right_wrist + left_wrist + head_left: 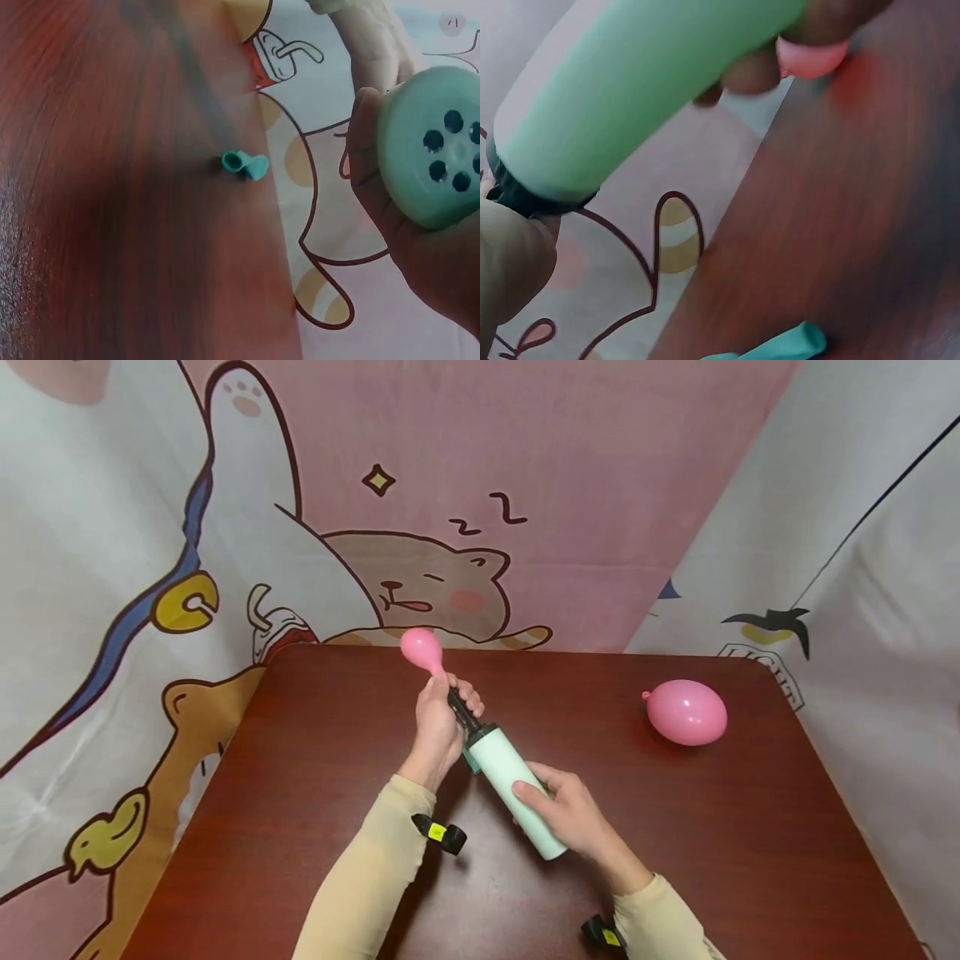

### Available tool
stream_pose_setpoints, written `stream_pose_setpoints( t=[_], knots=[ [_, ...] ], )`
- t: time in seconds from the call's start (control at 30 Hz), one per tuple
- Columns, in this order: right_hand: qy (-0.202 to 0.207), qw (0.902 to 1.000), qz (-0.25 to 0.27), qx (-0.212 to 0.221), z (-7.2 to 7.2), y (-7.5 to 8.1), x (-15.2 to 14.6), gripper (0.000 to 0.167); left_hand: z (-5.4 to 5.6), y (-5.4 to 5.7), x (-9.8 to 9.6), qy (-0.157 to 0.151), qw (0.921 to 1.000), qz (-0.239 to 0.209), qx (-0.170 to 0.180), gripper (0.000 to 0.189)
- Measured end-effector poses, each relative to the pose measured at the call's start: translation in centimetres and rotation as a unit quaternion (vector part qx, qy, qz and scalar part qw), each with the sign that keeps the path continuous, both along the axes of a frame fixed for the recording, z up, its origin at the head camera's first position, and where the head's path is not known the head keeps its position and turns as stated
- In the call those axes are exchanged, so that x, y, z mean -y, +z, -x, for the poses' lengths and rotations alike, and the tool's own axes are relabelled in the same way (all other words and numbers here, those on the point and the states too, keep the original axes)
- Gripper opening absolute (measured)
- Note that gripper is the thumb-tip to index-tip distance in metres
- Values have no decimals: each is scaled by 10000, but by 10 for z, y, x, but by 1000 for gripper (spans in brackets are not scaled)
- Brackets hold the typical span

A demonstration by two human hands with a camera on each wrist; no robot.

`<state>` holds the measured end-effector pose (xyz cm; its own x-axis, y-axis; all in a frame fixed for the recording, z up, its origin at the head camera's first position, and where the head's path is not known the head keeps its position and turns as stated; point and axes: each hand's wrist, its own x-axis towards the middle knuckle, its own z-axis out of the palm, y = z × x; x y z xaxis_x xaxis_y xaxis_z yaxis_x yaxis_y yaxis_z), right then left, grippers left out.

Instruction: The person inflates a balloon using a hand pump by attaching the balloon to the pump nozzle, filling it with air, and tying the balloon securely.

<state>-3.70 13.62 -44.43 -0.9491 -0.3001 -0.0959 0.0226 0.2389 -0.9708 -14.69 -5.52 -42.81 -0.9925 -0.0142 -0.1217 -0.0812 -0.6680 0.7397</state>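
A mint-green hand balloon pump (513,785) with a black end slants above the table. My right hand (567,810) grips its body, thumb on top. At the black upper end, my left hand (438,722) pinches the neck of a small, partly filled pink balloon (422,647). The fingers hide where the neck meets the nozzle. In the right wrist view, the pump's round base (450,161) shows several dark holes. A limp teal balloon (256,166) lies on the table, mostly hidden behind the pump in the head view.
A larger, tied pink balloon (686,712) lies on the right side of the dark red-brown table (300,760). A printed cartoon cloth (585,485) hangs behind the table's back edge and along both sides. Each sleeve bears a small black wrist camera.
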Motion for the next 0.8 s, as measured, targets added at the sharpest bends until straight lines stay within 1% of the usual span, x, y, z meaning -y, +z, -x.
stream_pose_setpoints(
  t=[0.1,0.17,0.27,0.33,0.4,0.43,0.5,0.57,0.63,0.73,0.8],
  knots=[
    [112,9999,-78,-15,-8,2,-6,45,8,6,14,62,10000,-59,50,31],
    [249,9997,-26,6,-16,3,-13,45,14,11,27,232,9997,-94,33,31],
    [480,9987,133,59,-29,2,-24,43,25,17,48,570,9982,-202,-5,33],
    [575,9982,175,34,-34,0,-30,41,28,20,59,717,9972,-195,-25,35],
    [636,9978,189,-70,-36,-2,-31,37,28,21,64,791,9966,-217,-60,36],
    [659,9975,217,-106,-35,-2,-30,37,27,21,63,777,9968,-188,-86,36],
    [689,9969,267,-260,-31,-4,-25,36,22,19,55,723,9972,-115,-160,36],
    [627,9970,283,-367,-24,-3,-19,36,16,15,41,625,9977,-89,-236,35],
    [494,9976,297,-377,-16,-1,-11,38,9,12,26,467,9985,-30,-268,33],
    [246,9987,372,-244,-3,3,-1,39,0,7,9,274,9993,-7,-266,30],
    [150,9986,503,-70,3,4,5,41,-3,5,4,214,9994,49,-268,28]
  ],
)
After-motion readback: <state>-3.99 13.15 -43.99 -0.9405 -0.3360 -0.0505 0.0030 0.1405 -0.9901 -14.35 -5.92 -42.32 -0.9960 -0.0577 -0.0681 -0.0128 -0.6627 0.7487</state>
